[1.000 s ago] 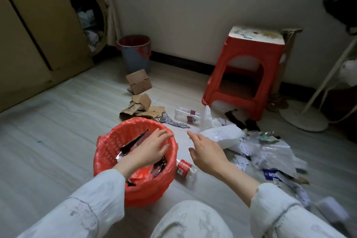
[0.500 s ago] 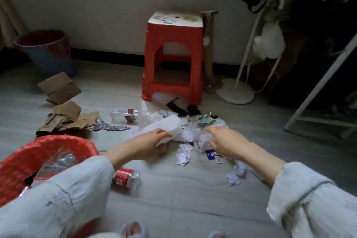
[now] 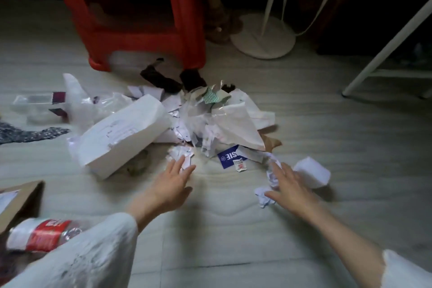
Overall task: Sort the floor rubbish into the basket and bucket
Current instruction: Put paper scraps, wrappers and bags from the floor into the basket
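Observation:
A heap of torn paper and clear plastic (image 3: 210,121) lies on the floor in front of me. A large white paper packet (image 3: 121,138) leans at its left. My left hand (image 3: 170,184) stretches flat over the floor, fingers apart, fingertips at a small crumpled scrap (image 3: 180,154). My right hand (image 3: 287,187) is spread over crumpled white scraps (image 3: 263,196), touching them, beside a white folded wad (image 3: 313,172). Neither hand holds anything. A blue printed card (image 3: 230,159) lies between the hands. The basket and bucket are out of view.
A red plastic stool (image 3: 140,37) stands behind the heap. A white fan base (image 3: 263,38) and a white rack leg (image 3: 383,51) are at the right. A red-labelled plastic bottle (image 3: 42,235) and a cardboard piece (image 3: 21,201) lie at lower left; a clear box (image 3: 35,105) lies farther left.
My view has dropped and closed in on the paper heap. The left hand has let go of the white packet; both hands have moved lower, toward small scraps on the floor.

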`<state>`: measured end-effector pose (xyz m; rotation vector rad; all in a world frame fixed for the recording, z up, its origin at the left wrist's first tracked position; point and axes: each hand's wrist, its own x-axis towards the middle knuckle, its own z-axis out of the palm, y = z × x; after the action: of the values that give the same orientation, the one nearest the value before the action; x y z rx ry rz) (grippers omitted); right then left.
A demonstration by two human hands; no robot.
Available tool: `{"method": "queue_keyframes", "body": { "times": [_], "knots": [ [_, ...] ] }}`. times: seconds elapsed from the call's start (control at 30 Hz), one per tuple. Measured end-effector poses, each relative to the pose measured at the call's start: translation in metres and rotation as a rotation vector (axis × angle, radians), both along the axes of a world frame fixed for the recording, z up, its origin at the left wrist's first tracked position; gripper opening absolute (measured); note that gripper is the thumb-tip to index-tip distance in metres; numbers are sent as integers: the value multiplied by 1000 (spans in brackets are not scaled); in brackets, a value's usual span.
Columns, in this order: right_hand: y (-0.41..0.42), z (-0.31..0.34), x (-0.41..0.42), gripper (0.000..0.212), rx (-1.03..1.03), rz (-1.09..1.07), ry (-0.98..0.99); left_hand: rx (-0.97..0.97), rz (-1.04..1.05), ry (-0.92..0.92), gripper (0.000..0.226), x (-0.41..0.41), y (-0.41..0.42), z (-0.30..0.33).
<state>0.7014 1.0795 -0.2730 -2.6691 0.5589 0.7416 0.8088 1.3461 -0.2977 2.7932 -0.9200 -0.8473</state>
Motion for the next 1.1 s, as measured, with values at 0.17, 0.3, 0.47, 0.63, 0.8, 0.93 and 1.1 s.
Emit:
{"method": "queue_keyframes", "body": {
  "times": [0.17, 0.3, 0.47, 0.63, 0.8, 0.93, 1.1],
  "knots": [
    [14, -45, 1, 78, -109, 43, -39, 87, 61, 88, 73, 7, 7, -41],
    [32, -59, -7, 43, -70, 74, -139, -106, 48, -78, 35, -5, 12, -45],
    [40, -67, -15, 38, 42, 68, -180, -45, -24, -139, 34, -16, 23, -46],
    [35, -59, -15, 31, 110, 7, -213, 63, -138, -243, 73, -1, 17, -40],
    [30, -49, 13, 61, 106, -124, -244, 22, -224, -180, 102, 3, 18, -42],
    [26, -51, 50, 84, 179, -127, -185, -21, -186, -197, 88, -3, 20, -44],
    [28, -57, 73, 82, -90, -28, -125, -46, -157, -313, 63, -11, 19, -41]
  ]
}}
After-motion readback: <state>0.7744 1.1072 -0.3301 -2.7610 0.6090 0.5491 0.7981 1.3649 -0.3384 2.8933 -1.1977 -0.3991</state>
